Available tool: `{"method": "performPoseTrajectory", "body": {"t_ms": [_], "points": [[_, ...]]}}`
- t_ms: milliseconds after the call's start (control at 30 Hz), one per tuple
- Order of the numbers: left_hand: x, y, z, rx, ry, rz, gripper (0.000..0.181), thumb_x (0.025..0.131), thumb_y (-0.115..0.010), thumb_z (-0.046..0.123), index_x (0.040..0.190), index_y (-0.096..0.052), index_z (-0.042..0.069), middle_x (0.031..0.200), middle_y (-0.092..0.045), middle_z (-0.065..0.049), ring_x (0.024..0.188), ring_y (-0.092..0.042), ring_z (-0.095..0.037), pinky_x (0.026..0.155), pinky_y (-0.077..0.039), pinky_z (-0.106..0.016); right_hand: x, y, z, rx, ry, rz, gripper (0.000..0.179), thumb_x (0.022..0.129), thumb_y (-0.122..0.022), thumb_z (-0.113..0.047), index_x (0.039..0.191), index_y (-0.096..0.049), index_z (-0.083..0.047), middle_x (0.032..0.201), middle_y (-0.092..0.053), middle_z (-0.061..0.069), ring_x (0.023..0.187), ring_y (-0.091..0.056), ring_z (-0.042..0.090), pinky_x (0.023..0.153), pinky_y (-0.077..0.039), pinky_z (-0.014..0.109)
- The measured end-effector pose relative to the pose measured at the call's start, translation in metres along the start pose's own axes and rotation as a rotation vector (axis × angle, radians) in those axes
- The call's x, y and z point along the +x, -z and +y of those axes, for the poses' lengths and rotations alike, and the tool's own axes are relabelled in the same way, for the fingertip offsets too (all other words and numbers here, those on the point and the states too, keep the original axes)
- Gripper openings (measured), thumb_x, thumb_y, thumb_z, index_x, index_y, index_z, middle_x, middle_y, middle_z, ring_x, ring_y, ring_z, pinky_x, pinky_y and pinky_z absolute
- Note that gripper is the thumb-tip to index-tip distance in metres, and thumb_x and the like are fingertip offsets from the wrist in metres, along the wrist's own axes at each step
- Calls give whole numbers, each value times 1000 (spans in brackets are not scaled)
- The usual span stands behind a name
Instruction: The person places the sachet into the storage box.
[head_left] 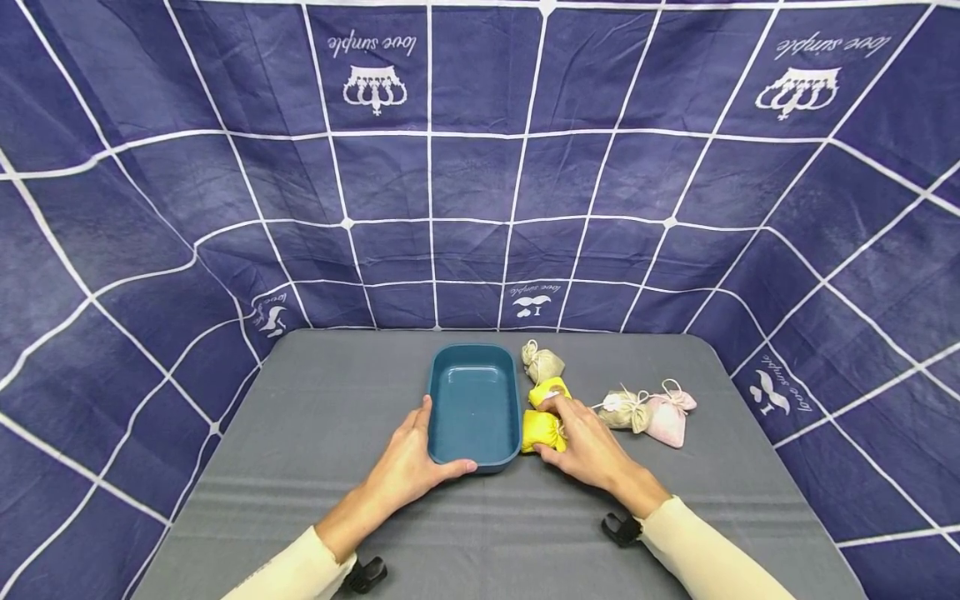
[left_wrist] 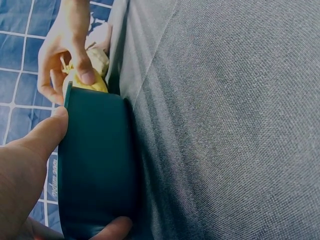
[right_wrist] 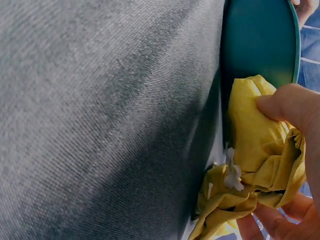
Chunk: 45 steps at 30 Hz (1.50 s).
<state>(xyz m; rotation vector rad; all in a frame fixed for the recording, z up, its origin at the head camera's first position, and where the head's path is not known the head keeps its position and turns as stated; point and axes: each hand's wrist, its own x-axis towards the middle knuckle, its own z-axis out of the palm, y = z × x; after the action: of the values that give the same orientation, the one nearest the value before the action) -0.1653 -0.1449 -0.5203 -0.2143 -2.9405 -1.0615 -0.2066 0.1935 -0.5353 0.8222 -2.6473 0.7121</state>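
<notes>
A blue-green plastic bin [head_left: 472, 412] stands on the grey cloth in front of me. My left hand [head_left: 408, 460] holds its near left corner, thumb over the near rim and fingers along the left side. Just right of the bin, my right hand [head_left: 588, 446] grips a yellow drawstring pouch [right_wrist: 255, 130], the thumb pressing its body and the fingers round the far side. This pouch sits right up against the bin's wall. Beyond it lies a second yellow pouch [head_left: 550, 389], partly hidden by my fingers.
A beige pouch [head_left: 543, 365] lies by the bin's far right corner. Farther right, another beige pouch [head_left: 626, 412] rests against a pink pouch [head_left: 667, 419]. A blue curtain [head_left: 472, 175] with white grid lines encloses the back and sides of the grey table [head_left: 337, 392].
</notes>
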Motion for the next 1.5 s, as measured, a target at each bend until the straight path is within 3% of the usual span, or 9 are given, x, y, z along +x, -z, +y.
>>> {"method": "performPoseTrajectory", "body": {"t_ms": [233,500,667,933,1100,1500], "points": [[-1,-3,-2,-5,-9,9,148,78,-106,64,178,-30,-13,170,-56,-36,154,-63,-50,125,-56,-62,1,2,0,51,8,31,55,87,-104,-21,131,-72,-15,127,-80,1,117,-78,20,102,-66,48],[0,-2,0,2,-13,11,148,77,-106,65,178,-30,-12,169,-57,-35,152,-64,-50,124,-57,-62,6,6,-2,86,44,138,50,87,-101,-16,132,-80,-16,127,-80,2,118,-79,22,99,-68,49],[-1,-3,0,-2,-10,14,148,77,-106,65,178,-30,-12,168,-58,-35,151,-65,-50,124,-57,-62,11,10,-3,88,20,181,53,86,-100,-15,133,-75,-15,126,-80,2,111,-76,18,92,-65,45],[1,-3,-1,3,-6,8,147,77,-106,64,178,-30,-12,168,-58,-35,151,-65,-50,124,-57,-62,20,14,-3,141,-10,255,64,84,-101,-15,136,-66,-9,127,-81,6,112,-80,22,92,-69,43],[0,-1,-1,8,-17,15,147,77,-106,63,178,-31,-12,167,-58,-35,151,-65,-51,123,-57,-63,30,16,-4,239,7,285,64,83,-101,-7,136,-65,-4,126,-79,7,109,-80,22,86,-72,33],[-1,0,0,0,-21,18,147,77,-106,66,178,-32,-12,169,-58,-35,151,-65,-52,124,-56,-63,65,27,-16,277,47,296,66,85,-102,-8,138,-64,-2,134,-79,13,108,-83,27,85,-73,41]]}}
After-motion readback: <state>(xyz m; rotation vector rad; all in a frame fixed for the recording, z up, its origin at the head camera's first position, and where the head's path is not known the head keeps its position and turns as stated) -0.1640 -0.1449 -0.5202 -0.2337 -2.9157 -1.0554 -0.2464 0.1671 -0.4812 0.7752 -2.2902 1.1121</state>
